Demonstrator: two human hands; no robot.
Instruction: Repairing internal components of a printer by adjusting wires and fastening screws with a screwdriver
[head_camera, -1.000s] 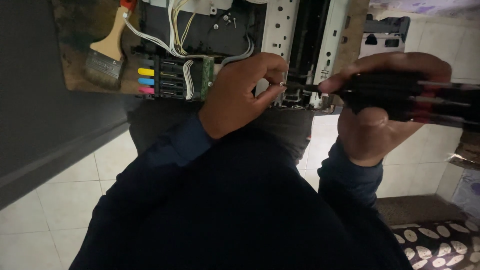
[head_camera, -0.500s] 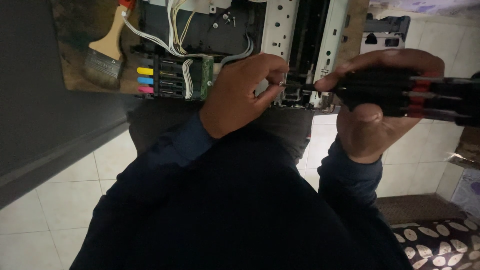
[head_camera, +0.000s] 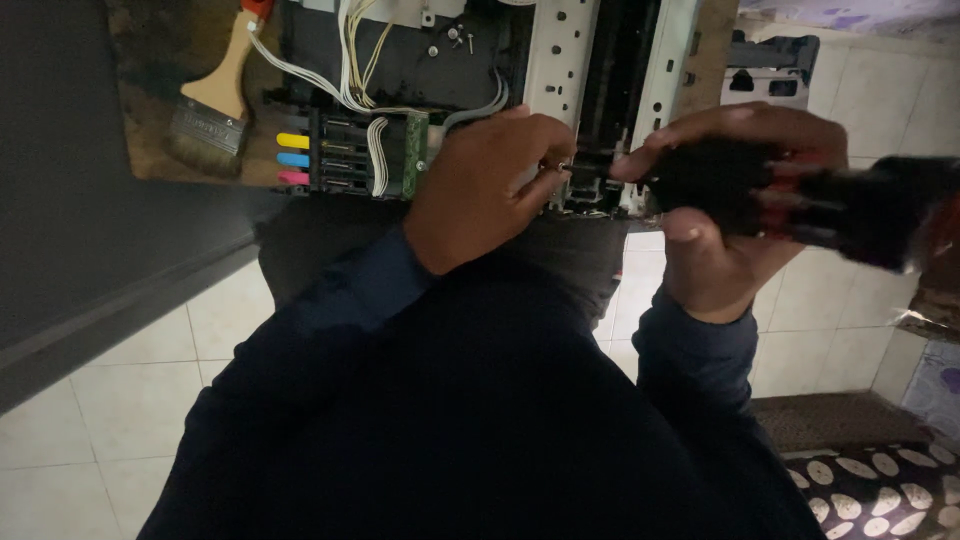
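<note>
A screwdriver (head_camera: 800, 205) is gripped fully in the right hand (head_camera: 720, 210), tip at the opened printer (head_camera: 560, 90). The left hand (head_camera: 490, 190) is pinched at the fastening point; whether anything is held cannot be told. Steady tip alignment is judged necessary next

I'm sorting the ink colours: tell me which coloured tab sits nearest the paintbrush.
The yellow tab, topmost of the three; the blue tab and pink tab lie farther from the paintbrush.

**Both hands raised, fingers curled**

The left hand (head_camera: 490, 185) sits at the upper centre of the frame, knuckles up, fingertips pinched together toward the right. The right hand (head_camera: 725, 215) lies at the upper right, fingers wrapped closed, thumb extended leftward. Dark blue sleeves cover both forearms.
</note>
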